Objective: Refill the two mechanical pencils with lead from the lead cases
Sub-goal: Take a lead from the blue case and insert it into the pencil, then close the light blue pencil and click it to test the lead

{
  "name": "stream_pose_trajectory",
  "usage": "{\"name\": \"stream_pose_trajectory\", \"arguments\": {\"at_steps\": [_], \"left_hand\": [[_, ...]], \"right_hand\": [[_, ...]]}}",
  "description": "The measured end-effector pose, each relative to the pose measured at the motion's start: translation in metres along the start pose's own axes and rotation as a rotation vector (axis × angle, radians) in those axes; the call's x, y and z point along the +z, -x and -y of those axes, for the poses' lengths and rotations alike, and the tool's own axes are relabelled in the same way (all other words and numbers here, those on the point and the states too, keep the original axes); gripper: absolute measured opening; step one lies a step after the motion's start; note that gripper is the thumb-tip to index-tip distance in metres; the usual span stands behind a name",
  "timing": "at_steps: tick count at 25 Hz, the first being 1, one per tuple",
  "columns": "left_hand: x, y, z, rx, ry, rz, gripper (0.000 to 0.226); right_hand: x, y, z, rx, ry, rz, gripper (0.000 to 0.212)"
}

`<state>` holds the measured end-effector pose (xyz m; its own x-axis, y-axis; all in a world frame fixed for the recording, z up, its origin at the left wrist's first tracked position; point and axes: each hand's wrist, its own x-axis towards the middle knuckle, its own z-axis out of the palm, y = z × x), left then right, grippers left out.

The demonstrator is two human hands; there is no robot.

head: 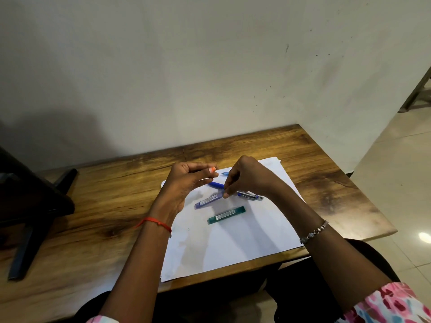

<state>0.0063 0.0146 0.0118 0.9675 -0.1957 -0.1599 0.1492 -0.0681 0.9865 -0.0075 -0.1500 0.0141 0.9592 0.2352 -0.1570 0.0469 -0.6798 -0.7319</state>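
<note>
A purple lead case (208,200) lies slanted on the white paper (233,241). My right hand (249,178) pinches its upper right end between thumb and fingertips. A dark blue mechanical pencil (216,184) with a silver clip end (250,196) lies just behind the case, partly hidden by my right hand. The tip of a light blue pencil (225,173) peeks out between my hands. A green lead case (226,215) lies flat on the paper, nearer to me. My left hand (186,185) hovers left of the pencils, thumb pressed to forefinger, with nothing visible in it.
The paper lies on a wooden table (105,206) pushed against a white wall (210,78). A dark chair or stand (30,206) is at the left. The table's right edge drops to a tiled floor (396,171).
</note>
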Motion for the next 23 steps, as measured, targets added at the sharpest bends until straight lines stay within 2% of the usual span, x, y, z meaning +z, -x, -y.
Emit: {"name": "stream_pose_trajectory", "arguments": {"at_steps": [3,6,8,10,12,14,17,20,23], "left_hand": [[0.002,-0.001,0.002,-0.001,0.000,0.007,0.021],[0.007,-0.001,0.002,-0.017,-0.018,0.029,0.021],[0.012,0.000,0.002,-0.025,-0.029,0.055,0.020],[0.015,0.000,0.001,-0.021,-0.026,0.070,0.020],[0.019,-0.001,0.001,-0.017,-0.047,0.062,0.020],[0.024,-0.004,0.003,0.020,-0.207,0.002,0.020],[0.033,-0.015,0.009,0.182,-0.539,-0.054,0.016],[0.044,-0.029,0.018,0.307,-0.736,-0.045,0.014],[0.053,-0.039,0.023,0.333,-0.939,-0.012,0.020]], "right_hand": [[-0.004,-0.002,-0.003,0.021,-0.088,-0.096,0.014],[-0.012,-0.004,-0.009,0.109,-0.416,-0.244,0.014],[-0.015,-0.004,-0.013,0.151,-0.596,-0.246,0.012],[-0.017,-0.001,-0.012,0.157,-0.669,-0.204,0.009],[-0.020,0.002,-0.010,0.163,-0.714,-0.235,0.013],[-0.027,0.003,-0.011,0.189,-0.743,-0.415,0.016],[-0.040,0.002,-0.017,0.232,-0.809,-0.723,0.011],[-0.050,0.003,-0.021,0.262,-0.924,-0.862,0.009],[-0.054,0.006,-0.021,0.274,-0.947,-0.917,0.008]]}}
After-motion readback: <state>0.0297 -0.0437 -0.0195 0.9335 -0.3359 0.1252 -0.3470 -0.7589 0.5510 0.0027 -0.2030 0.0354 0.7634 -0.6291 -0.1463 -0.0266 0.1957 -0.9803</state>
